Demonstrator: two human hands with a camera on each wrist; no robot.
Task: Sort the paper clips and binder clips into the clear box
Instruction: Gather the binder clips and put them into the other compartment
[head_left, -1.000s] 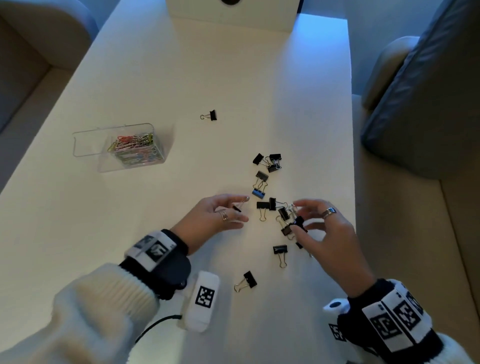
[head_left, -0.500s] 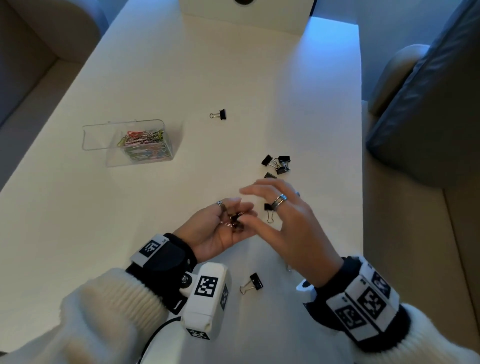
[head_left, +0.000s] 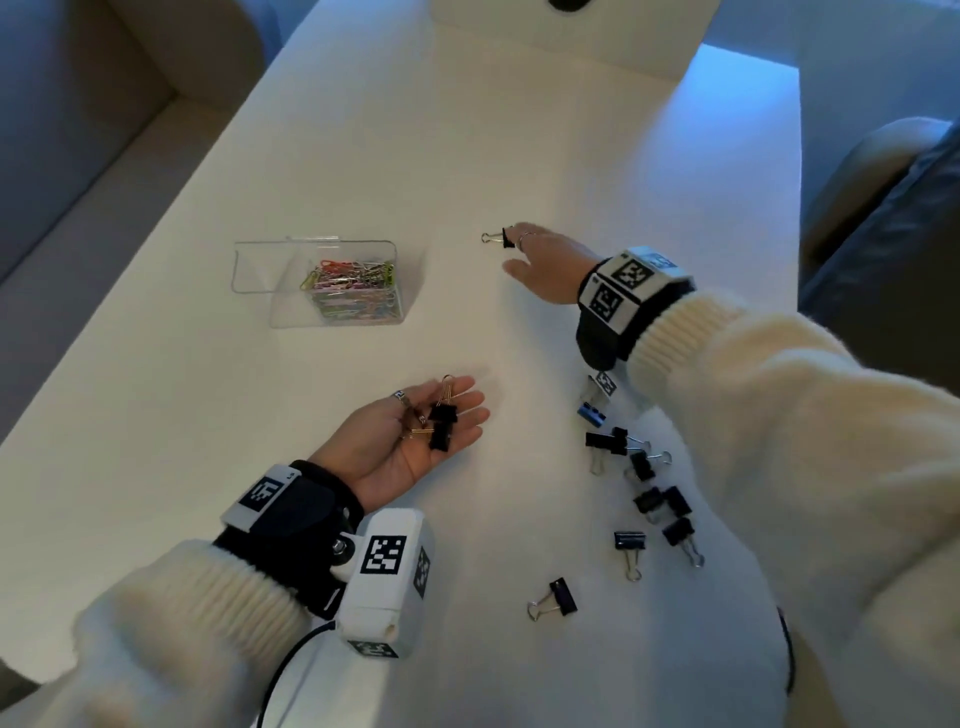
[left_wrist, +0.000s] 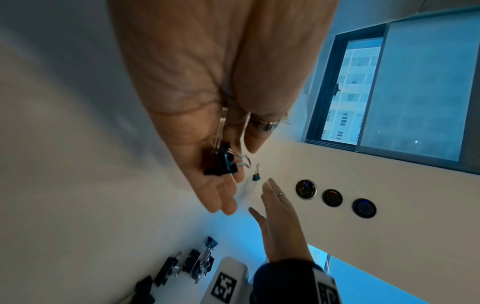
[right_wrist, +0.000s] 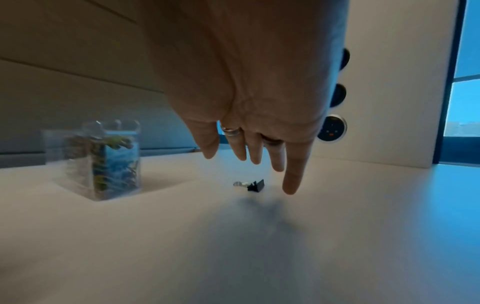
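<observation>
My left hand (head_left: 415, 441) lies palm up on the white table (head_left: 156, 415), fingers straight, with a few black binder clips (head_left: 441, 426) resting on the palm (left_wrist: 219, 160). My right hand (head_left: 540, 260) reaches far across, fingers extended, just above a lone black binder clip (head_left: 501, 238) (right_wrist: 253, 186); the fingertips hang right beside it without gripping. The clear box (head_left: 322, 283) sits left of that clip, one side filled with coloured paper clips (head_left: 353, 280) (right_wrist: 114, 162). Several more black binder clips (head_left: 639, 483) lie scattered under my right forearm.
A single binder clip (head_left: 556, 600) lies near the front middle. A blue clip (head_left: 592, 413) lies by the right wrist camera. A white panel with round buttons (left_wrist: 332, 197) stands at the table's far end. Sofas flank the table on both sides.
My right hand left the left palm and stretched far forward to the lone clip. My left hand turned palm up and flattened, with the clips on it.
</observation>
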